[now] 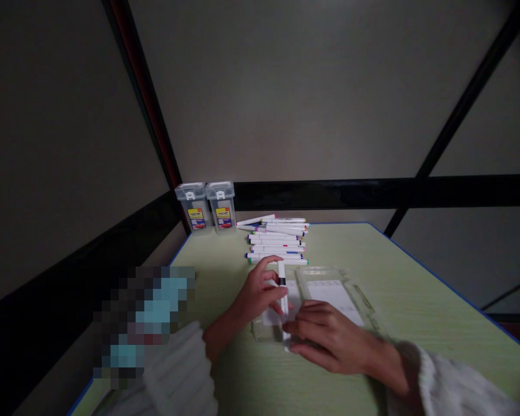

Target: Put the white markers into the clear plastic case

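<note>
Left hand point(264, 289): thumb and fingers pinched on a white marker point(285, 306), toward its far half. Right hand point(329, 335): curled, fingertips at the near end of the same piece; can't tell if it's pinching or only touching.

Handling, my read: two contact points well apart is right, stops it swinging. Let the left carry the load and the right set the angle. Light fingertip pressure should do; round barrels likely roll if squeezed off-center. If it's more than one barrel, square the ends before easing off either hand. I'd keep the right wrist high, since the forearm side sits close over the clear case point(301, 286) and could nudge it.

Looks: slim white body, black band nearer the far end, long axis running near-far. Sits above the left half of the case, right in front of the person. Can't tell if it's one marker or several together; fingers cover part of it.

Case lies unfolded on the table point(416, 323), see-through, white sheet point(335, 297) in the right half. Far side: marker pile point(277, 240), white barrels, colored ends, mostly left-right. Far left: two lidded plastic boxes point(223, 211), side by side, labels facing near.
</note>
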A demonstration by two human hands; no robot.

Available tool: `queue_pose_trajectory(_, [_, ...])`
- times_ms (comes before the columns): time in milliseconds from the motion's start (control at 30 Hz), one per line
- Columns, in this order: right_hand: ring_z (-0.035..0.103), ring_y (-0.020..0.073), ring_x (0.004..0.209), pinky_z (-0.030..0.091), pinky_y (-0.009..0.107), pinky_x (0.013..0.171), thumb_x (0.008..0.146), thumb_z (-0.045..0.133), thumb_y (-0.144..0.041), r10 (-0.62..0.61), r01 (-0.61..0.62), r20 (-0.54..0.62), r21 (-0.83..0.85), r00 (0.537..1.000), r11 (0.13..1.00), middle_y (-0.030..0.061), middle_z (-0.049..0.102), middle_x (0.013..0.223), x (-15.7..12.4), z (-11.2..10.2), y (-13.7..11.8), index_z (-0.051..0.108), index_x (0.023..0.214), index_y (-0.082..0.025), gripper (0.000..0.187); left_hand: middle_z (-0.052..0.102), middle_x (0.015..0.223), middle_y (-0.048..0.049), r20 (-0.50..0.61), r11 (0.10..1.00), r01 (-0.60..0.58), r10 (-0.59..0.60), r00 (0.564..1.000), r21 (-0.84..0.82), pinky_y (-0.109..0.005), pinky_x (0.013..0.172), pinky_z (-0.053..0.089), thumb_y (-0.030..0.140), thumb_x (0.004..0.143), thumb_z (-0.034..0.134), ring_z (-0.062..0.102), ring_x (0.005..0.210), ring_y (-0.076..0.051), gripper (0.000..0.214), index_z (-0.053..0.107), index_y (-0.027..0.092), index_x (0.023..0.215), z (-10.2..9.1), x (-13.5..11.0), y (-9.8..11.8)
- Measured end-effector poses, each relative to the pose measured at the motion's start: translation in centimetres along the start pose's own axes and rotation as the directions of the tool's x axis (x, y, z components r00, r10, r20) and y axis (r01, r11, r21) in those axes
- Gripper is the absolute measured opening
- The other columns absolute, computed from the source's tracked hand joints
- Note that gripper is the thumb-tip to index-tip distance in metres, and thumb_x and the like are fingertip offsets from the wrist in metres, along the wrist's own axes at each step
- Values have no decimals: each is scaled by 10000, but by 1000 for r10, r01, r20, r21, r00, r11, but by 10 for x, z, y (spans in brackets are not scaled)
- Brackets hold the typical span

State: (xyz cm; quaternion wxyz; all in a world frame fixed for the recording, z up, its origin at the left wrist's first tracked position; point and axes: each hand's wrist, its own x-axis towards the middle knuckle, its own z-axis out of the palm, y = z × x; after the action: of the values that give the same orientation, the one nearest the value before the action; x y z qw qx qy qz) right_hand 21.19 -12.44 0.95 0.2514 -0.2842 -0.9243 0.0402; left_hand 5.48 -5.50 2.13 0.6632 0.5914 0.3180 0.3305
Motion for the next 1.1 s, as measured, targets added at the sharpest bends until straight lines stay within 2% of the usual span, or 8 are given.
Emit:
queue_pose_trajectory(267, [539, 160, 665, 392, 291, 653, 892, 351, -315, 44, -33, 168, -67, 985, 997, 43, 601, 730, 6, 2, -5, 541, 968, -172, 250, 502, 562, 73, -213, 999, -4, 13, 977, 43, -121, 285, 329, 304, 676, 502, 576, 413, -125, 335, 351, 212, 960, -4, 5, -2])
queue_pose_trajectory(433, [542, 155, 679, 392, 289, 660, 894, 355, -282, 42, -28, 183, -80, 982, 996, 43, 608, 757, 9, 2, -8, 538, 992, -167, 237, 509, 548, 71, -262, 998, -22, 37, 965, 60, -127, 280, 318, 303, 682, 483, 558, 399, -114, 268, 361, 205, 899, -6, 8, -6])
queue_pose_trajectory(633, [537, 146, 647, 397, 285, 664, 911, 308, -234, 40, -25, 184, -86, 982, 996, 34, 600, 703, 11, 0, -9, 559, 945, -166, 262, 516, 544, 63, -327, 997, -8, 32, 944, 74, -129, 306, 341, 224, 635, 481, 555, 427, -102, 232, 397, 189, 848, -10, 12, -9])
queue_pose_trajectory(1100, [507, 147, 638, 377, 282, 655, 905, 311, -198, 26, 4, 210, -143, 977, 990, 32, 581, 697, 12, 3, -10, 553, 911, -155, 246, 587, 641, 3, -301, 997, 24, 0, 954, 77, -156, 369, 387, 196, 617, 473, 556, 510, -99, 289, 502, 147, 900, -16, 14, -9])
